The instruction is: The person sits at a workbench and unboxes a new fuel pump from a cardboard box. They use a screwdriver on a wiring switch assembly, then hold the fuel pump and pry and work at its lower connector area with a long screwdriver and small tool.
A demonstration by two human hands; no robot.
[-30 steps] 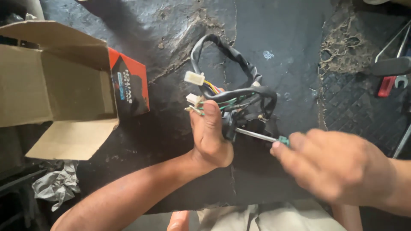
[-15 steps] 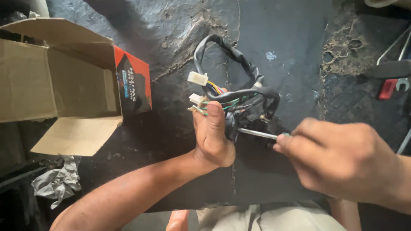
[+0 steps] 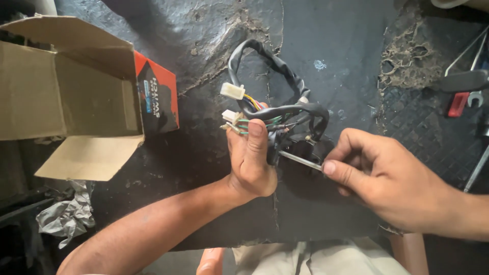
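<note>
Switch housing, black, held above the dark rubber mat; left hand is closed around it, right hand pinches a screwdriver whose shaft meets it. Sleeved wire harness with white connectors loops above; open cardboard box lies left.

Glossy black plastic sleeving on the wiring harness; matt brown cardboard box; rough, cracked black mat.

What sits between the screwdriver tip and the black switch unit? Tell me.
Nothing visible. The right hand holds the screwdriver, its shaft running bare to the black switch unit gripped in the left hand; the wires loop above it.
</note>
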